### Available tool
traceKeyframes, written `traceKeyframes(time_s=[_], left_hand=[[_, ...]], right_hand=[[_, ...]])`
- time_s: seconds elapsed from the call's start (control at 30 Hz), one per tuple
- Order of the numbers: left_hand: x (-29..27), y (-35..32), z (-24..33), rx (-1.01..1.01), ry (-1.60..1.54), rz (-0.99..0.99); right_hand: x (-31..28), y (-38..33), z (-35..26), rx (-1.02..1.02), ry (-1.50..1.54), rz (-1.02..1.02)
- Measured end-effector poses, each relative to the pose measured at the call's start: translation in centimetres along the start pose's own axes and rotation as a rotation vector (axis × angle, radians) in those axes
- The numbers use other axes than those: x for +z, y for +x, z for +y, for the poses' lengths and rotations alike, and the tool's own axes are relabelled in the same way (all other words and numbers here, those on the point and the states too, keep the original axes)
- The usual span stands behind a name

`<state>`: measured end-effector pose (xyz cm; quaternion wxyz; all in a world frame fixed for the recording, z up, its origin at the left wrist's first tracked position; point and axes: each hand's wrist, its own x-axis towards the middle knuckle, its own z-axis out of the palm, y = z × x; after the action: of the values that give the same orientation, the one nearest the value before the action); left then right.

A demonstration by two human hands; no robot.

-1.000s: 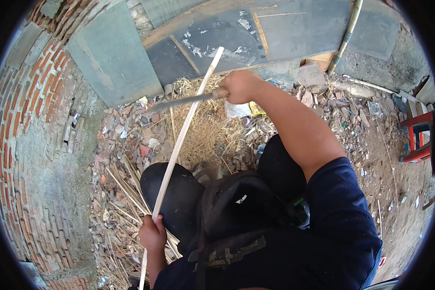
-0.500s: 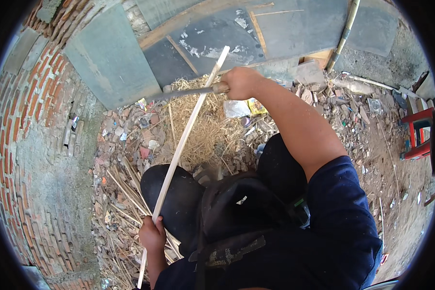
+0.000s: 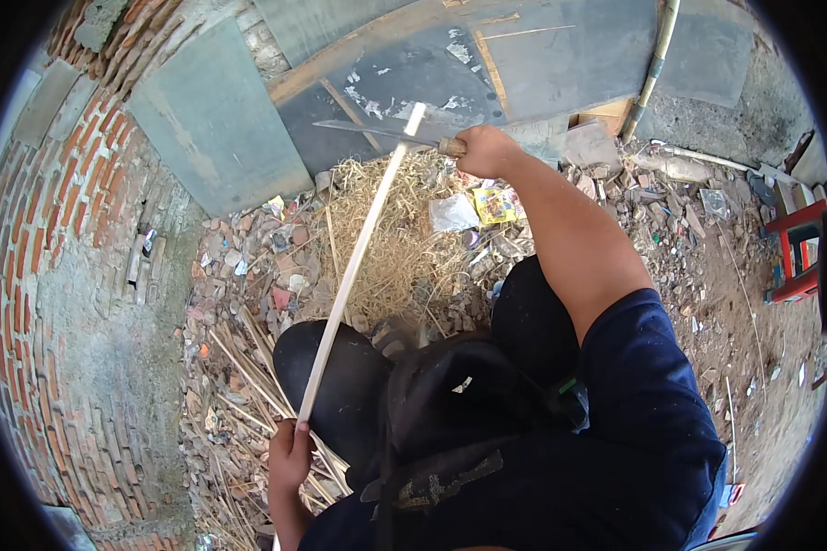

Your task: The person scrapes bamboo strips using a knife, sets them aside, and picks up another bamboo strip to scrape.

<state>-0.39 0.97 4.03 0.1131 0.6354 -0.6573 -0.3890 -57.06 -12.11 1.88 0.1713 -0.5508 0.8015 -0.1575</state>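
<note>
Head view: right fingers (image 3: 469, 151) are gripping knife (image 3: 429, 141) tightly, blade crossing strip (image 3: 359, 253) left of them; left fingers (image 3: 286, 435) are clamping strip, sticks (image 3: 253, 373) lying beside them.

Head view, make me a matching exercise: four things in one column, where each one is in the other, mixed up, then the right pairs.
Things:
1. Knife
2. Wooden strip
3. Pale shavings
4. Pole

Places:
A. Running up in front of the grey panels
B. In the left hand
C. Heaped on the ground
D. In the right hand

Pairs: 1-D, 2-B, 3-C, 4-A.
</note>
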Motion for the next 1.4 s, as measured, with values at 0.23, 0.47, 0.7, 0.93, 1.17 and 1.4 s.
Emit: traceKeyframes(time_s=[0.23,0.47,0.7,0.93,1.17,1.4], left_hand=[[0.1,-0.6,-0.6,-0.028,0.008,-0.115],[2.9,-1.2,0.0,0.18,0.265,0.25],[3.9,0.1,0.7,0.202,0.484,0.365],[3.6,0.7,-0.4,0.233,0.569,0.388],[3.5,0.5,-0.5,0.193,0.603,0.372],[3.6,1.1,-0.2,0.184,0.571,0.402]], right_hand=[[-0.7,-0.1,0.1,-0.108,0.0,0.063],[-0.9,-1.6,-4.4,-0.333,-0.069,-0.017],[0.8,-3.5,-9.2,-0.538,-0.141,-0.058],[2.7,-0.7,-6.3,-0.452,0.068,0.001],[2.5,-3.9,-11.3,-0.566,-0.165,-0.171],[3.4,2.3,-2.5,-0.06,0.266,-0.038]])
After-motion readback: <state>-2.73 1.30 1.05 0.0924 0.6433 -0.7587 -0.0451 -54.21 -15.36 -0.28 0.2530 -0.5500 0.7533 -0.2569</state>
